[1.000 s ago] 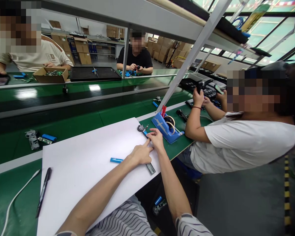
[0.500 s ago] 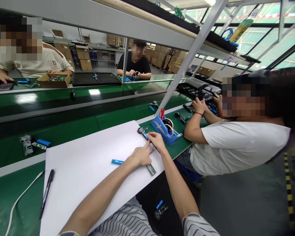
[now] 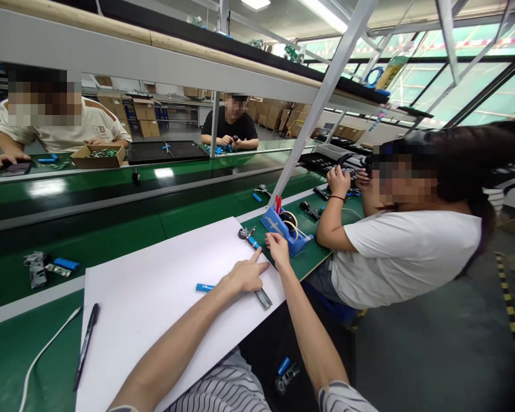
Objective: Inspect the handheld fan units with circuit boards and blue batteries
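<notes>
1. Pointing with the left hand (image 3: 245,276) at the centre of the frame, with index finger and thumb spread apart and nothing visibly pinched between them.
2. Holding the right hand (image 3: 278,249) just off to the right, with fingers bent and drawn together; cannot tell whether pinching anything small.
3. Reaching with the left fingertip to a blue cell (image 3: 253,242), in line with a round-headed part (image 3: 244,233), above centre on the white board (image 3: 154,297); cannot tell whether touching.
4. Covering, with left hand and wrist, part of a grey strip (image 3: 264,298) and a second blue cell (image 3: 205,288).
5. Judging progress: appears partly laid out, with cell and round-headed part together, but with strip and second cell apparently separate; cannot tell whether fastened.
6. Farther out, includes a blue tape dispenser (image 3: 298,247) right of centre and a black marker (image 3: 86,346) lower left.
</notes>
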Motion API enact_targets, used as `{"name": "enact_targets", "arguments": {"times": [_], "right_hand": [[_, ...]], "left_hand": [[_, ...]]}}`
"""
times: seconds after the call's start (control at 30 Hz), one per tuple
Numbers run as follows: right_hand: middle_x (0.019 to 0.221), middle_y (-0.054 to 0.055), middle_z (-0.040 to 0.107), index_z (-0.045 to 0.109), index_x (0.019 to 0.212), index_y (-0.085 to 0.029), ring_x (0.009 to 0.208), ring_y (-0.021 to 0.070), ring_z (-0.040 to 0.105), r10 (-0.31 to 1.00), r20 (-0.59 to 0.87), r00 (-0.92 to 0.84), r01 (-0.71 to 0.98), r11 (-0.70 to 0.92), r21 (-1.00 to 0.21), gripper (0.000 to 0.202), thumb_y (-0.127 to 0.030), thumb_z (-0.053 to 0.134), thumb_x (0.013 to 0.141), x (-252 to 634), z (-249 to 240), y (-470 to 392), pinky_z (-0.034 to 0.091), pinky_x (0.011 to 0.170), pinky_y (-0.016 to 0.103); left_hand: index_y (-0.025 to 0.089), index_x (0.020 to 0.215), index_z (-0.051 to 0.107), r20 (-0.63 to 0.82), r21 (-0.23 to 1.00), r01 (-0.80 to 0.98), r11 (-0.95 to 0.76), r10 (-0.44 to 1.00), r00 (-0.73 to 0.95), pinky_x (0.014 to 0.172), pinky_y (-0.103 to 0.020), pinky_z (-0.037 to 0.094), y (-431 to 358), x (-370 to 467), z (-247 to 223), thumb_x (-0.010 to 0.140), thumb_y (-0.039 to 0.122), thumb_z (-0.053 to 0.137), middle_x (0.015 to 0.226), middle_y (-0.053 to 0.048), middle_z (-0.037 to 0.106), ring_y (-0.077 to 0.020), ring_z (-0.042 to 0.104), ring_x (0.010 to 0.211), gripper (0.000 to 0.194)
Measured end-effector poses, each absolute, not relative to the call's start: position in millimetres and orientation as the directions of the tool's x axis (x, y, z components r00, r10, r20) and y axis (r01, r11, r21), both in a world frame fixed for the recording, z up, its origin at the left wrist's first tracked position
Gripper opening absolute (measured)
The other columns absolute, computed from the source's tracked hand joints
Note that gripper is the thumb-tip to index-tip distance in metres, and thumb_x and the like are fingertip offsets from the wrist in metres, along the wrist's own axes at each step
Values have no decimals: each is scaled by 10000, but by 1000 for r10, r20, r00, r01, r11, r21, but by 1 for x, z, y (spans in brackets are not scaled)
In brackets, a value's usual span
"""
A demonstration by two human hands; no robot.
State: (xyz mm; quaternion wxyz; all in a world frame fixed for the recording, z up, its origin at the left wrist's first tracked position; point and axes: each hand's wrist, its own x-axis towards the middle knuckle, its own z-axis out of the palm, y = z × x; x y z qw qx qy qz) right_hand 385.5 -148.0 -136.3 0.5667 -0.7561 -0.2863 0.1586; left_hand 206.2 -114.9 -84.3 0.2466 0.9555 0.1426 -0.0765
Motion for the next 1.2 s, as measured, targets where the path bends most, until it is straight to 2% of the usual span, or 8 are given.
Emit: {"name": "enact_targets", "arguments": {"times": [0.13,0.2,0.27,0.4,0.6,0.73,0.97,1.2], "right_hand": [[1104,145,674,667,1101,-131,1042,267,605,621,202,757,305,-64,-950,592,-661,482,914,356,-117,-189,465,962,430],[1082,140,688,673,1145,-141,1007,258,625,730,193,656,281,0,-960,661,-701,390,935,332,-110,-210,487,926,423],[994,116,705,707,1118,-150,923,246,644,861,158,484,235,45,-971,684,-741,445,896,305,-104,-225,519,845,397],[814,37,659,727,933,-154,756,180,585,976,121,184,124,99,-987,452,-581,746,786,258,-97,-223,493,722,317],[968,56,656,644,1112,-188,869,206,635,976,207,70,-136,215,-967,559,-585,781,743,200,-92,-167,518,815,367],[811,34,622,649,1026,-173,659,142,595,966,260,2,-299,249,-921,445,-592,631,880,166,-84,-136,513,743,350],[807,14,622,665,994,-171,648,117,505,965,258,52,30,257,-966,352,-463,738,810,147,-72,-103,423,589,248],[856,61,590,667,945,-190,722,160,526,803,585,110,489,469,-736,231,-328,488,995,143,-60,-79,420,673,291]], "left_hand": [[248,1447,476,-111,502,264,-824,241,964,886,-415,527,-117,184,-69,731,213,572,1640,-138,249,-322,662,1099,723],[204,1355,549,-54,528,244,-814,255,965,884,-377,515,-115,167,-56,754,215,555,1415,-137,547,-291,651,1076,601],[191,1225,609,-5,545,235,-805,277,961,871,-344,497,-111,147,-40,768,192,529,1120,-98,680,-267,633,1052,465],[187,1131,598,61,568,252,-784,345,937,798,-328,470,-97,109,1,768,185,536,1016,-71,672,-239,606,964,369],[224,1038,618,154,640,301,-707,502,851,775,-300,464,-81,59,56,798,198,564,1025,-23,666,-192,610,892,247],[241,1106,627,229,623,404,-670,650,724,799,-305,470,-67,23,74,811,276,631,1064,-22,670,-198,623,906,298],[242,1030,693,434,570,529,-629,776,457,756,-303,454,-49,-19,67,825,428,702,1003,-32,685,-204,613,859,277],[220,919,713,402,665,605,-439,892,206,740,-304,437,-31,-21,53,835,400,685,930,-40,677,-194,601,813,201]]}}
